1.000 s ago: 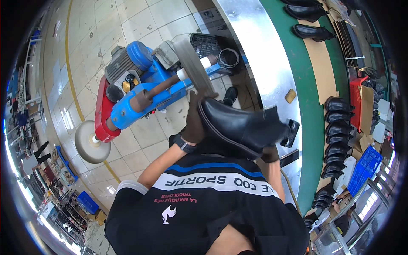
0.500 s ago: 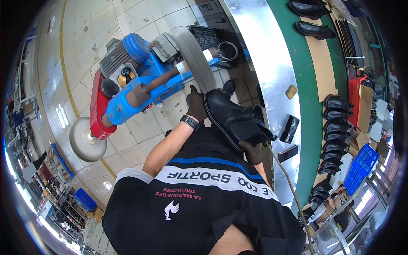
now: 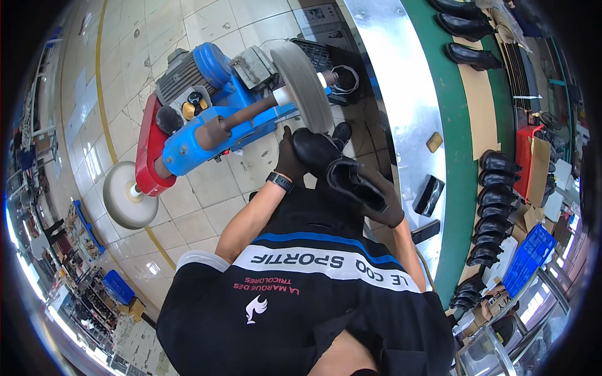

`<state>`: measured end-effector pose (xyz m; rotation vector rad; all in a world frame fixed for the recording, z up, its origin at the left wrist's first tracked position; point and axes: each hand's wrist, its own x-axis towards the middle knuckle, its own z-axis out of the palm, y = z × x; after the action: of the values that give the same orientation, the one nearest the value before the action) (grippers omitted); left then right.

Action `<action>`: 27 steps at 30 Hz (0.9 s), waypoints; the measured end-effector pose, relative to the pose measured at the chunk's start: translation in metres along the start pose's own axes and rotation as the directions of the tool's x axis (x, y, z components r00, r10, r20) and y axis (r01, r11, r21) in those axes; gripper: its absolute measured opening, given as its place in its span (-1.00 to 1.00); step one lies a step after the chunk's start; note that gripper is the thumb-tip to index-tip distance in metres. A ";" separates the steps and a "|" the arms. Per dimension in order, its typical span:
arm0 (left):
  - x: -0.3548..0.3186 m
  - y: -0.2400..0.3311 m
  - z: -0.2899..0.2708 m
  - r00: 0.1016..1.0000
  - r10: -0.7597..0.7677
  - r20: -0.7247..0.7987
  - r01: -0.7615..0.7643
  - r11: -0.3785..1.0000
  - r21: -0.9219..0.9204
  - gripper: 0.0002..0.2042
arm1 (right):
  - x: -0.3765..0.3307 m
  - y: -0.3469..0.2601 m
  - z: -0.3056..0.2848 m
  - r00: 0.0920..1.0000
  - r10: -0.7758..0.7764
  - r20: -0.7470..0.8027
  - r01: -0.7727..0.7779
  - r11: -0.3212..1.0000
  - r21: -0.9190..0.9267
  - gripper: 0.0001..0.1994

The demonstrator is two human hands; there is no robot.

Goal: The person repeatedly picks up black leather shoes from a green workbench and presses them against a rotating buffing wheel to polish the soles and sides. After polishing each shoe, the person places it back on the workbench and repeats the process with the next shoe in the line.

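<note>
A black ankle boot [image 3: 318,152] is held between my two hands, its toe close under the grey buffing wheel [image 3: 303,88]. Whether toe and wheel touch I cannot tell. My left hand [image 3: 290,161], in a dark glove with a black watch at the wrist, grips the toe's left side; its thumb points up and some fingers are hidden. Around the shaft, on the right, is my right hand [image 3: 387,203], gloved too. The boot's opening faces up towards me.
The wheel sits on the shaft of a blue machine [image 3: 188,150], which carries a white wheel [image 3: 130,195] at its left end. On the right, a metal ledge [image 3: 407,94] holds a black block [image 3: 428,195] and a phone [image 3: 426,232]. Beyond stand several black boots [image 3: 496,200].
The boot has been turned, so its opening now shows and its sole edge is hidden. My right hand has come up around the shaft. My left hand stays near the toe.
</note>
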<state>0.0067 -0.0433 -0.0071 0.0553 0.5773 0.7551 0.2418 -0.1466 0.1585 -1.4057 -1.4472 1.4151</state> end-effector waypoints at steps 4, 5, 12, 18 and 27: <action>-0.012 0.006 0.026 0.989 0.098 -0.108 -0.083 0.987 0.138 -0.38 | -0.024 0.040 0.021 0.820 0.556 -0.134 -0.372 0.696 0.615 -0.41; -0.016 0.003 0.025 0.983 0.134 -0.123 -0.094 0.953 0.287 -0.42 | -0.025 0.037 0.022 0.817 0.575 -0.040 -0.352 0.552 0.756 -0.41; 0.046 -0.010 -0.024 0.979 0.083 -0.189 -0.039 0.974 0.224 -0.71 | 0.009 0.024 0.046 0.737 0.670 0.087 -0.266 0.168 0.949 -0.42; 0.073 -0.011 -0.047 0.974 0.202 -0.098 -0.126 0.855 0.503 -0.71 | 0.066 0.044 0.068 0.604 0.796 -0.034 -0.435 0.365 0.823 -0.45; -0.018 0.045 -0.071 0.445 0.817 -0.368 -0.276 0.515 0.811 -0.86 | 0.095 0.078 0.063 0.582 0.751 0.312 -0.564 0.096 0.820 -0.45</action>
<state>-0.0686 -0.0334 -0.0472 0.6989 1.6865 1.2629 0.1814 -0.0840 0.0513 -1.3823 0.3586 2.0317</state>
